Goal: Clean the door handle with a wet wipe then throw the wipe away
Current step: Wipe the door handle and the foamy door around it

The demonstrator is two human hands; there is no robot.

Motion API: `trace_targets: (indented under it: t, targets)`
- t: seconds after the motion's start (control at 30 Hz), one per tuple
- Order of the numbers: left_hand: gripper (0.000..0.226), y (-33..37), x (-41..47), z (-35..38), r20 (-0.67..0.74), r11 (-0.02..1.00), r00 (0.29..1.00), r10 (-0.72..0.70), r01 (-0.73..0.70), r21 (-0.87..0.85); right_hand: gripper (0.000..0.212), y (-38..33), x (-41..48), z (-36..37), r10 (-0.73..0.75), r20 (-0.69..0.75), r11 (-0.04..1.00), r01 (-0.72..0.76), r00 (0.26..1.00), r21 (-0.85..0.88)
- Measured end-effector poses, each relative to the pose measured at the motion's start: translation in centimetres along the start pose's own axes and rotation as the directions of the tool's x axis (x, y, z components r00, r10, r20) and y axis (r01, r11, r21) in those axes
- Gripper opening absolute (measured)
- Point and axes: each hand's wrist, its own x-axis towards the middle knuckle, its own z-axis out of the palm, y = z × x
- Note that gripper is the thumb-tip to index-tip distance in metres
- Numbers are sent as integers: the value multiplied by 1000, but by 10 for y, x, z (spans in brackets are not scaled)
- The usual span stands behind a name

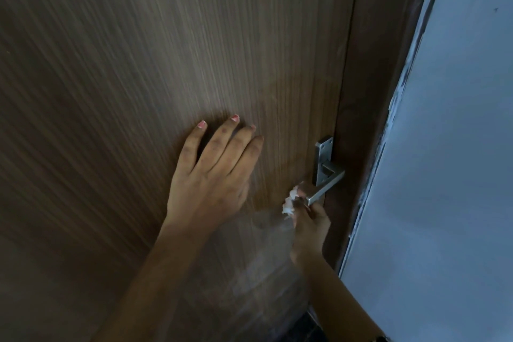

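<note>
Against the brown wood-grain door [138, 64], the left hand [211, 175] lies flat with fingers spread, its grip pinching nothing. Near the door's right edge, the right hand [309, 221] pinches a crumpled white wet wipe [290, 201] against the free end of the metal door handle [323, 187]. A hazy, translucent blur between the forearms is hard to make out. Pale wall [444, 175] fills the right side.
</note>
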Motion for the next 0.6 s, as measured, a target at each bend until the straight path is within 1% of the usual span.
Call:
trace_targets:
  t: [0.03, 0.1, 0.17, 0.23, 0.3, 0.4, 0.47, 0.53, 0.6]
  targets:
    - [32, 0, 0, 0, 1, 1000, 1000, 3, -3, 3, 14, 5, -3, -3, -2, 8, 999, 2, 1000, -39]
    - [31, 0, 0, -1, 0, 1000, 1000, 8, -8, 9, 15, 9, 0, -8, 14, -52, 997, -18, 999, -80]
    - [31, 0, 1, -2, 0, 1000, 1000, 5, -5, 10, 16, 3, 11, -10, 50, -151, 998, -53, 987, -17]
    - [32, 0, 1, -2, 4, 1000, 1000, 3, -3, 9, 19, -8, 20, -6, 51, -166, 998, -45, 985, 35]
    - [32, 0, 1, -1, 9, 1000, 1000, 5, -5, 11, 18, -16, 21, -1, -10, -121, 1000, 12, 993, 13]
    - [34, 0, 0, 0, 10, 999, 1000, 8, -8, 32, 15, -20, 11, 3, -70, -20, 994, 72, 997, 77]
    - [34, 0, 1, 0, 9, 999, 1000, 4, -4, 36, 17, -18, 4, 2, -104, 45, 993, 101, 994, 63]
    - [34, 0, 1, 0, 8, 999, 1000, 3, -3, 39, 13, -16, -3, 0, -108, 105, 993, 102, 989, 56]
    - [34, 0, 1, 0, 11, 999, 1000, 4, -4, 38, 13, -14, -6, -6, -90, 132, 995, 85, 987, 43]
